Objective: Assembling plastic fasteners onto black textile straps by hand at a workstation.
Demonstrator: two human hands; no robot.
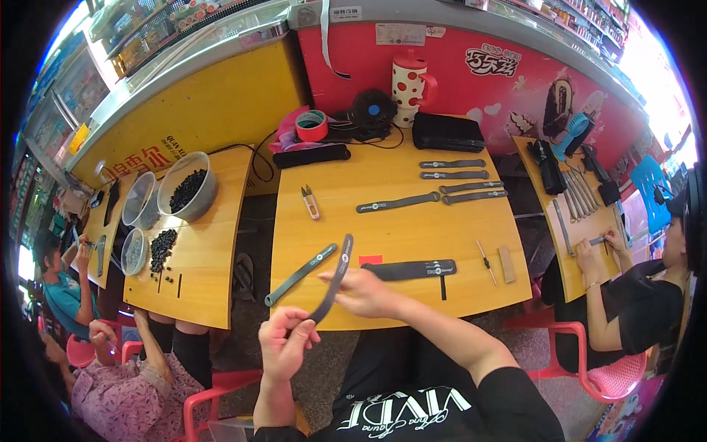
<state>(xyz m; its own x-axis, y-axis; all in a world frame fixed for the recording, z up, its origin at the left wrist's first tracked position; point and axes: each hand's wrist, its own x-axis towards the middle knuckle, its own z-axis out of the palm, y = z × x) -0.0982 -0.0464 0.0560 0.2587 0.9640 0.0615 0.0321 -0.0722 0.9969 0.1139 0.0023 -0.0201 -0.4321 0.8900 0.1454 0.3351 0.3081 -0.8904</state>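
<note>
Small shop turned workshop, glass display counters (221, 33) of packaged goods, ice-cream freezer (515, 81), wooden worktables (398, 184) strewn with grey straps (398, 202), seated workers

Matt grey strap (335, 283) — perhaps rubber — over smooth, satin wooden table (398, 236)

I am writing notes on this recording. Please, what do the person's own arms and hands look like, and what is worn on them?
The left hand and right hand are bare: no gloves, rings or watch show. Both forearms are uncovered. A short black sleeve covers the right upper arm.
</note>
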